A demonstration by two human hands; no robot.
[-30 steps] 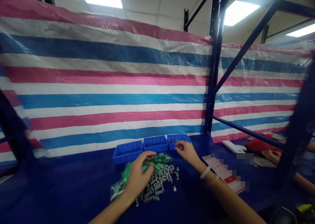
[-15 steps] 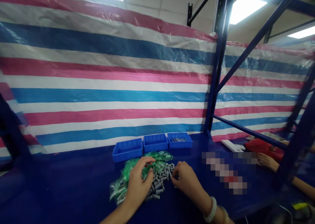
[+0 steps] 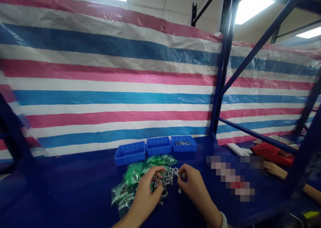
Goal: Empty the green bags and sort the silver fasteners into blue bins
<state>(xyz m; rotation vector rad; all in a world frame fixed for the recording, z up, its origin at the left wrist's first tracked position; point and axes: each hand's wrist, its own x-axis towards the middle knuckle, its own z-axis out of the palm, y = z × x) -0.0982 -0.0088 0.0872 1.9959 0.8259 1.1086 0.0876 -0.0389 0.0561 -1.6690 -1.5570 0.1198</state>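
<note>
Bins (image 3: 158, 151) behind metal parts (image 3: 168, 180), striped sheeting (image 3: 112, 97)

We hold our left hand (image 3: 147, 189) curved, thumb apart from fingers. Our right hand (image 3: 193, 181) curls inward.

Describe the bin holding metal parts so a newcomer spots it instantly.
In front of the striped sheet, left of the blue upright post, three blue bins stand in a row. It is the rightmost bin, nearest the post, the only one showing metal parts inside.
</note>
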